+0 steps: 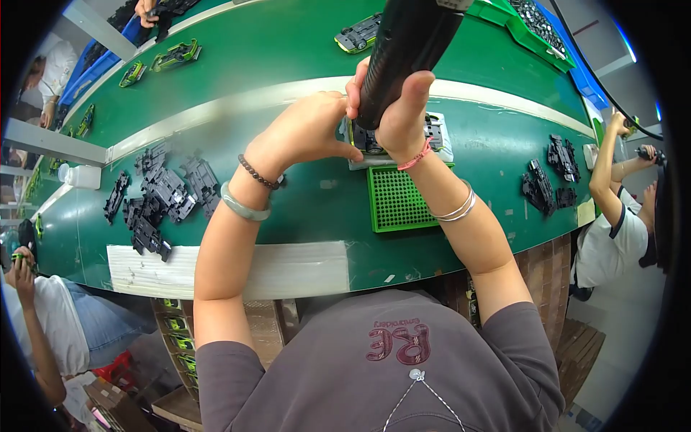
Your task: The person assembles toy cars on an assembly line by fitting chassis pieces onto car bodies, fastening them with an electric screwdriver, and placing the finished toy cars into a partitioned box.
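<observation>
While my right hand [402, 119] grips the black tool [403, 57], left hand [306, 129] curves at the black chassis [368, 142] (whether pinching, can't tell), which sits on a pale holder [445, 150] beyond the green tray [373, 205].

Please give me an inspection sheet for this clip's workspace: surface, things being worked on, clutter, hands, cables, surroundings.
Surface: green bench top, with a white strip along the near edge.
Work items: black cylindrical tool, over a black chassis part on a pale fixture; green gridded tray on the near side.
Clutter: loose black parts heaped at left, a smaller group at right.
Hands: right hand grips the tool; left hand is beside it, fingers partly hidden.
Cables: dark cable at upper right; ends not visible.
Surroundings: co-workers on both sides; green bin of small parts at upper right.
</observation>
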A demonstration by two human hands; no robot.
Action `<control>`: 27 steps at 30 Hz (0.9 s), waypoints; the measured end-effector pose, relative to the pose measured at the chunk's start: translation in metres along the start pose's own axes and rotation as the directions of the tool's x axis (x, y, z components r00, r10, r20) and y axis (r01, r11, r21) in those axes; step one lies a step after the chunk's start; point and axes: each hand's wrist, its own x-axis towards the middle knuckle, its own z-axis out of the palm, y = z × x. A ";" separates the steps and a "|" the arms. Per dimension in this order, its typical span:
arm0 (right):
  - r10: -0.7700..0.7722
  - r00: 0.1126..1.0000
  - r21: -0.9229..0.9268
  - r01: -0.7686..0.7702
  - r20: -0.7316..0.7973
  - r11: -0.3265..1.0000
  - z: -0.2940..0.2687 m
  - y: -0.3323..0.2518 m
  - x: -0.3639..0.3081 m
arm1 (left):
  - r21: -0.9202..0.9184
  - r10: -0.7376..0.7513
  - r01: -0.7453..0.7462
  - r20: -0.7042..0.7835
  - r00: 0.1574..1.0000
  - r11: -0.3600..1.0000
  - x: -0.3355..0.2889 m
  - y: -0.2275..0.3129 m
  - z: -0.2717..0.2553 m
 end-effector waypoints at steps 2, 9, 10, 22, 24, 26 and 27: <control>0.005 1.000 -0.094 -0.003 0.020 0.996 0.001 0.003 0.000 | -0.008 -0.022 0.023 0.011 1.000 1.000 -0.001 0.003 -0.004; 0.037 0.998 -0.090 -0.032 0.056 0.995 0.003 0.005 0.001 | -0.111 -0.070 0.072 0.026 0.997 0.991 -0.002 0.003 -0.007; 0.029 0.998 -0.087 -0.024 0.054 0.996 0.004 0.004 0.002 | -0.114 -0.076 0.078 0.026 0.997 0.990 -0.001 0.004 -0.007; -0.084 0.991 -0.001 0.085 -0.102 0.996 -0.030 -0.063 -0.006 | 0.008 0.015 -0.015 0.033 0.999 1.000 -0.002 -0.002 -0.001; -0.107 0.979 -0.094 0.091 -0.175 0.991 -0.065 -0.087 -0.023 | -0.051 0.021 -0.020 0.018 1.000 0.999 -0.001 0.000 0.002; -0.076 0.968 -0.176 0.033 -0.240 0.984 -0.109 -0.091 -0.050 | -0.094 0.050 -0.047 0.037 0.998 0.995 0.005 0.001 0.001; -0.061 0.962 -0.220 0.001 -0.267 0.976 -0.128 -0.088 -0.063 | -0.134 0.054 -0.052 0.014 0.998 0.990 0.006 0.001 -0.002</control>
